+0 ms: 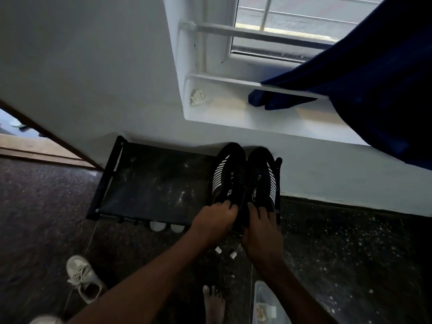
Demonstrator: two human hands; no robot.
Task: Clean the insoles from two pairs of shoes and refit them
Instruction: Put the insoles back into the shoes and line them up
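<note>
- Step in hand: handling the black pair at the shoe rack [152, 183]. Whether the pair was being lifted off or set back could not be told, and the insoles were hidden, so their state was unknown.
- The left hand [215, 218] gripped the heel collar of the left black shoe [229, 174], fingers curled over its rim.
- The right hand [261, 228] held the heel of the right black shoe [261, 176], fingers hooked over the collar.
- Both shoes stood side by side, touching, toes to the wall, at the right end of the rack's top shelf.
- Next move, as judged: a level lift of both heels together, or a firm seat on the shelf. The slack fabric shelf offered little support.
- Materials: knit black uppers with white stripes and lettering. The shelf was dusty black cloth on a thin tube frame.
- A white sneaker [81, 277] with loose laces lay on the speckled stone floor [350, 253], well apart.
</note>
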